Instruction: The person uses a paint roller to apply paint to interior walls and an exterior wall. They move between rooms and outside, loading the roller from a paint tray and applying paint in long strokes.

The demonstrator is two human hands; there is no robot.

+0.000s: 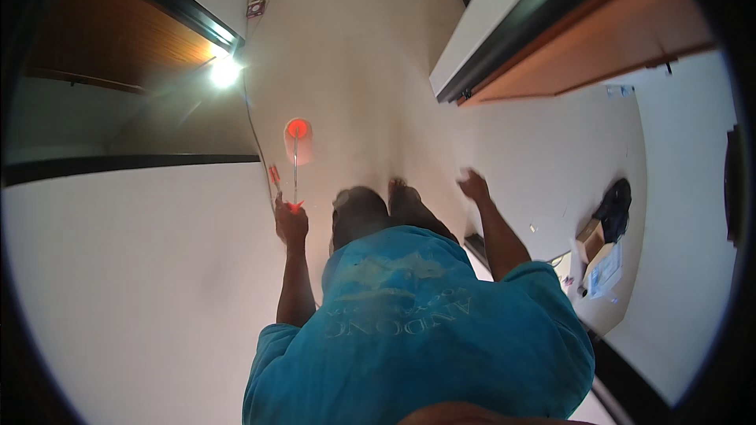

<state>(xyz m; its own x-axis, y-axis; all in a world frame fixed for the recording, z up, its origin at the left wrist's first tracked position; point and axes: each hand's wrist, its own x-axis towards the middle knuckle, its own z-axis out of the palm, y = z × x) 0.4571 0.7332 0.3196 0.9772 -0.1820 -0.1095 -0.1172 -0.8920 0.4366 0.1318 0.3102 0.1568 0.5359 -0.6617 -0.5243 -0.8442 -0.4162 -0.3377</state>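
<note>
On the left, my left hand (291, 224) is closed around the near end of a long thin rod with a red handle and a round red end (297, 127). The round end is over the pale floor, with a pinkish oval patch around it. Beside the fingers, an orange-red piece (275, 175) sticks up; its kind is unclear. My right hand (473, 186) hangs out to the right over the floor, slightly blurred. Its fingers look curled in, and nothing shows in them.
A bright lamp (225, 71) shines at the left by a brown door (118, 27). A cable (253, 122) runs along the left wall to a small socket box (256, 7). Another brown door (583, 31) is at upper right. An open cardboard box (591, 241) and a black bag (613, 208) lie on the right.
</note>
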